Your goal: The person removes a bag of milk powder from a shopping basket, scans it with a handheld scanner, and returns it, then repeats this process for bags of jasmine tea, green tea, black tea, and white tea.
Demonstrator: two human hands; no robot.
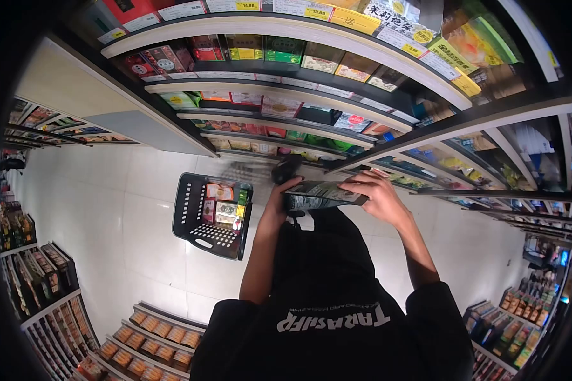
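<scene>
Gripping a dark packet from both ends, the left hand curled its fingers around one edge while the right hand closed over the other, holding it level in front of the black shirt. Just beside the left arm, a black basket holding boxes sat on the white floor, below stocked shelves
</scene>
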